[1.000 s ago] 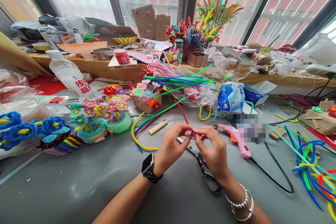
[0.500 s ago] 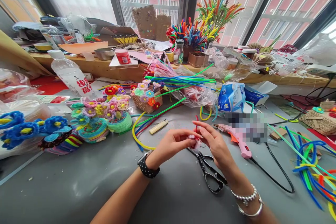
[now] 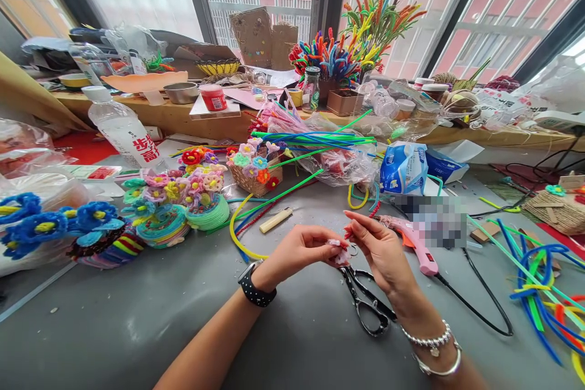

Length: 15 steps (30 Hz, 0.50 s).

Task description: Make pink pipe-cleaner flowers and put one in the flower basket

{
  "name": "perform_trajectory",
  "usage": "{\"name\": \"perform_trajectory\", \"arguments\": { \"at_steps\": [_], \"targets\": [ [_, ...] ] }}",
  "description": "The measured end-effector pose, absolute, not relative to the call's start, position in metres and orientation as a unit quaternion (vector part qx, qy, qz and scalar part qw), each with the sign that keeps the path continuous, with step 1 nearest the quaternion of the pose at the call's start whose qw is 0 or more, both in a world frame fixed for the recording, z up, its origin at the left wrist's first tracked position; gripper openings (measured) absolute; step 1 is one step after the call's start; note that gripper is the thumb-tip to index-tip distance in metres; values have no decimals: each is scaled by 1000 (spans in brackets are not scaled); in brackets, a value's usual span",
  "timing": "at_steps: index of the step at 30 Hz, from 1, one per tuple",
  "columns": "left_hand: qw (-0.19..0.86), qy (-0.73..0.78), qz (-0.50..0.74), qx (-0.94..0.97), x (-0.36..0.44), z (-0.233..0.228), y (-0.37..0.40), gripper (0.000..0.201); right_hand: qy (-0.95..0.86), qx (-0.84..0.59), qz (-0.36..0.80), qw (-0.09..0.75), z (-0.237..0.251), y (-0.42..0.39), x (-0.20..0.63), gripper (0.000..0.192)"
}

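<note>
Between thumb and fingers, my left hand (image 3: 307, 245) pinches a small white-and-red pipe cleaner piece (image 3: 339, 254), its shape partly hidden by the fingertips. My right hand (image 3: 381, 250) is closed on a red pipe cleaner (image 3: 348, 234), whose end pokes out above the fingers. The red strand seems to run into the piece in the left hand, though the join is too small to make out. Black-handled scissors (image 3: 372, 311) lie on the grey table just below the hands. A pink glue gun (image 3: 423, 253) rests right of my right hand.
Pipe cleaner flower pots (image 3: 159, 231) and a small flower basket (image 3: 251, 178) stand at the left and centre. A water bottle (image 3: 125, 131) leans behind them. Loose pipe cleaners (image 3: 534, 274) lie at the right, and a blue tissue pack (image 3: 404, 169) sits at the back.
My right hand has moved slightly right and away from the left, drawing the red pipe cleaner sideways. Its end now tilts to the right instead of pointing up.
</note>
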<state>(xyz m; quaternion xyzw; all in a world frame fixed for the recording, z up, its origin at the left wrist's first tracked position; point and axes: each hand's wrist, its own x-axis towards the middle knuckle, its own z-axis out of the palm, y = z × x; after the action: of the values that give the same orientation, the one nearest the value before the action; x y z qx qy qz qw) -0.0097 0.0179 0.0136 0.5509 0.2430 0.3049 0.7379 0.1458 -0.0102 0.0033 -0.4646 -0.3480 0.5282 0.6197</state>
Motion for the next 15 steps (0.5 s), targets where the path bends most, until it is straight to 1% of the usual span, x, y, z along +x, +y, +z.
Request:
{"name": "perform_trajectory", "arguments": {
  "at_steps": [12,15],
  "targets": [
    [768,223,274,535,-14,21,16,12,-350,-452,544,614,7,-14,145,20],
    [773,241,306,501,-14,18,19,13,-371,-460,542,597,7,-14,146,30]
  ]
}}
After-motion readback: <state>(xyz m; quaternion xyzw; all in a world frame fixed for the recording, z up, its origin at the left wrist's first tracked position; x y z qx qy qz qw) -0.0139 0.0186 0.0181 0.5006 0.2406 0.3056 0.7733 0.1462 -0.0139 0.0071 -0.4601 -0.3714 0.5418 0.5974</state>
